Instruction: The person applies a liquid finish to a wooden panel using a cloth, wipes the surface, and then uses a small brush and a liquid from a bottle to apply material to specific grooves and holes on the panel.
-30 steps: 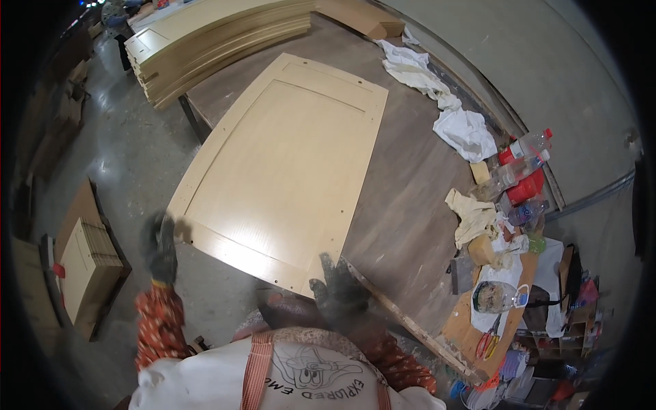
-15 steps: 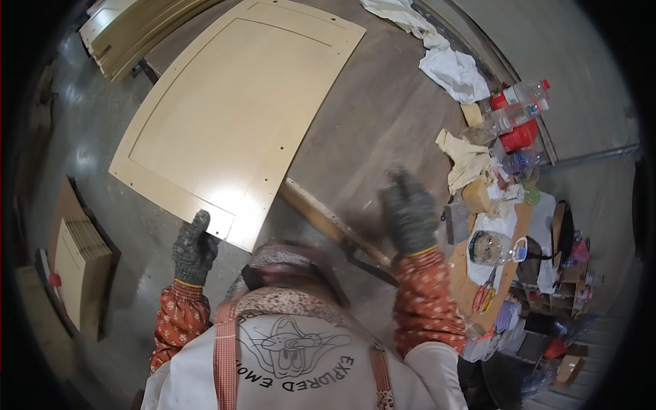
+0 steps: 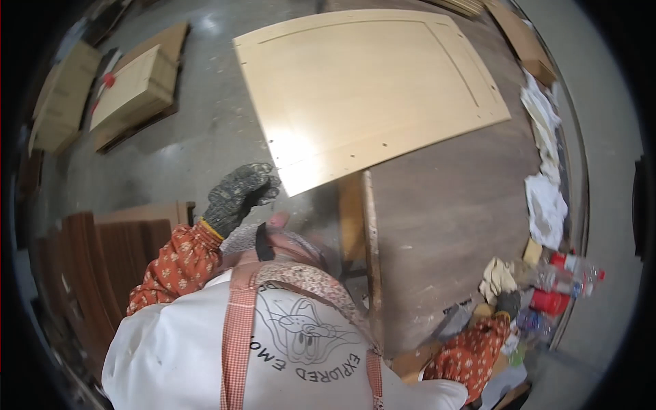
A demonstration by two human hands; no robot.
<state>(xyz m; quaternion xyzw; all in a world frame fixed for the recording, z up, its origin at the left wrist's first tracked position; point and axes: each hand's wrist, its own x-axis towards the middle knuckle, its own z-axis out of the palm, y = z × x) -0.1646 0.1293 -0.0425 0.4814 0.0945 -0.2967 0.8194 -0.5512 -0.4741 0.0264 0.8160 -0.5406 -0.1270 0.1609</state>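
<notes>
A pale cream panel (image 3: 362, 89) with a grooved border and small holes lies on the brown worktable, overhanging its near left side. My left hand (image 3: 239, 196), in a dark grey knit glove, is beside the panel's near corner. Its fingers are loosely curled and apart, and the panel edge shows unbroken beside them. Far to the right, my gloved right hand (image 3: 508, 303) is at the crumpled cream cloth (image 3: 499, 279) and the bottles. Its fingers are mostly hidden, so any grip there cannot be made out.
Clear plastic bottles (image 3: 564, 279) and a red container (image 3: 549, 301) stand at the right edge. White rags (image 3: 545, 208) line the brown worktable (image 3: 430, 225). Stacked panels (image 3: 133, 89) are on the floor at left, with brown boards (image 3: 113, 253) nearer.
The view has turned, so the panel appears farther right and rotated. My right hand has moved from above the table to the cloth and bottles. My left hand has come off the panel corner.
</notes>
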